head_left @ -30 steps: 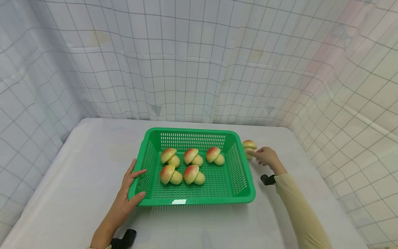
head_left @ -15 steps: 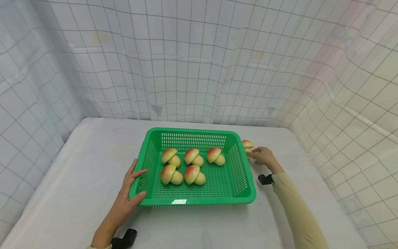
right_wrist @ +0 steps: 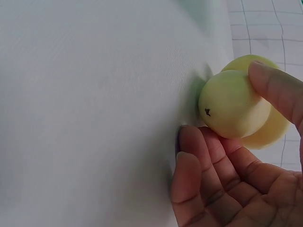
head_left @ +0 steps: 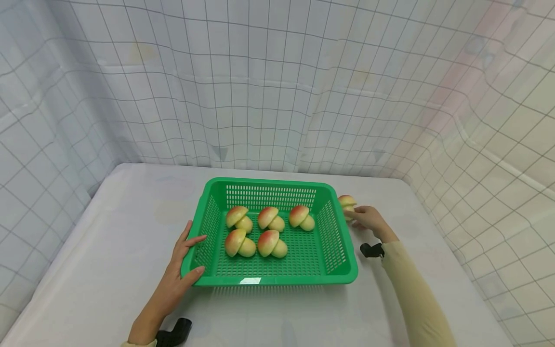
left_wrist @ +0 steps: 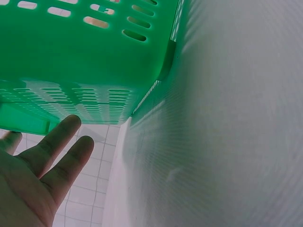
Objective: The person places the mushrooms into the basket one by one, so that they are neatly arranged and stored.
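Observation:
Over the left end of a green plastic basket (head_left: 303, 279) my left hand (head_left: 173, 274) rests with spread fingers, thumb and one finger across the rim. In the left wrist view, two nearly straight fingers (left_wrist: 66, 163) lie outside its slotted wall. Just beyond the basket's right end, my right hand (head_left: 370, 220) holds a toy mushroom (head_left: 347, 200) with a red-yellow cap. In the right wrist view, the thumb lies on one side of the pale stem (right_wrist: 232, 104) and the curled fingers touch the other, close to the tabletop. The hand hides part of the mushroom in the head view.
Several similar mushrooms (head_left: 272, 243) lie in two rows on the basket floor, its right part showing bare mesh. A white cloth (head_left: 104, 250) covers the table. Checked curtains (head_left: 269, 96) enclose the back and sides.
My right hand has moved slightly left and closed in on the mushroom, which shifted a little toward the basket and then slightly back. The left hand and basket have stayed in place.

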A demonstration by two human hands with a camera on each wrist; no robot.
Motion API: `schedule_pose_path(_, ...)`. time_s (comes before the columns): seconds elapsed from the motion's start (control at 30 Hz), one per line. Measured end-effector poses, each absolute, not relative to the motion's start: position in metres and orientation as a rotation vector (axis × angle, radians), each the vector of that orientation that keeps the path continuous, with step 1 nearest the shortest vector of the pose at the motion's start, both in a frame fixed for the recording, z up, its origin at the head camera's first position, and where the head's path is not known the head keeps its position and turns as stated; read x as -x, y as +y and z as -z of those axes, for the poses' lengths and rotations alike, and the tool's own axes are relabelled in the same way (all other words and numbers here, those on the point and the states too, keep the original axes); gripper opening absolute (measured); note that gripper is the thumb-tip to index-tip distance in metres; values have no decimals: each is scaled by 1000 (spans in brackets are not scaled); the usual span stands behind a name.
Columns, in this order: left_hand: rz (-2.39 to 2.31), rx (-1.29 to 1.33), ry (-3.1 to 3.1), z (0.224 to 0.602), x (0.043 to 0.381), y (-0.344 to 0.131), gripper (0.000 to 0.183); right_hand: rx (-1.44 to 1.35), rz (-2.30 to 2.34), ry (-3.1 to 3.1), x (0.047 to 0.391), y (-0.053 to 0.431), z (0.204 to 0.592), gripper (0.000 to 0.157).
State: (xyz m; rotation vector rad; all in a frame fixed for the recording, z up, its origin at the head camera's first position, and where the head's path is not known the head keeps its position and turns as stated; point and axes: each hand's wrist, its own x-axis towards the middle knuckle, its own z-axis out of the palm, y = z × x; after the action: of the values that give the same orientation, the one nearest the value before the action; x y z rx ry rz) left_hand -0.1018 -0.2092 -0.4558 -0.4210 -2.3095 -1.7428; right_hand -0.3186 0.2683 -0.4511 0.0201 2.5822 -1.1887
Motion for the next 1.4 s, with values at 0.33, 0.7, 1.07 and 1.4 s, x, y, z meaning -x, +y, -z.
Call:
schedule_pose_path(0.33,1724,418,-2314,454,101,-208,56,-80,1242,2580,312,283,451,64)
schedule_pose_path(0.7,1718,420,-2313,454,102,-208,56,-61,1265,2590,299,288,435,71)
schedule_pose_path(1.07,1717,409,-2336,456,102,-209,56,35,1285,2632,284,283,413,68)
schedule_pose_path(1.4,1712,415,-2333,454,102,-209,55,132,1285,2675,267,274,390,64)
